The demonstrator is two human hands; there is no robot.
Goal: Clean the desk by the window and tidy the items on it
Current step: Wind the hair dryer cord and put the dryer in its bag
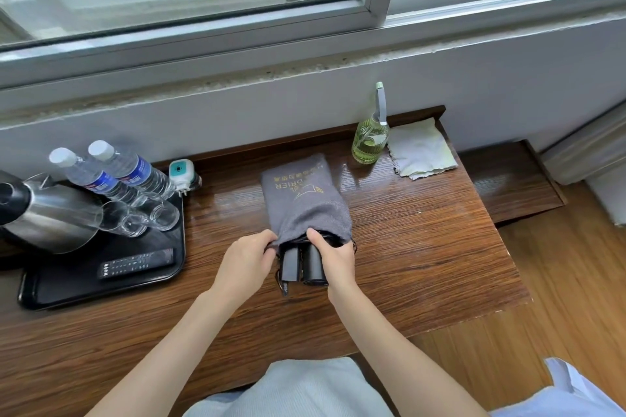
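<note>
A grey drawstring bag (301, 200) with gold lettering lies in the middle of the wooden desk (423, 247). A black folded hair dryer (305, 266) sticks out of the bag's near opening, its cord trailing toward me. My left hand (245, 261) pinches the left side of the bag's mouth. My right hand (333, 256) grips the right side of the mouth, thumb over the dryer. A green spray bottle (370, 139) stands upright at the back of the desk, with a folded pale cloth (421, 149) lying just right of it.
A black tray (101, 284) at the left holds a steel kettle (50, 213), two water bottles (111, 173), two glasses (142, 217) and a remote control (137, 262). A small white plug-in device (183, 174) lies behind the tray. The desk's right end drops to a lower shelf (515, 176).
</note>
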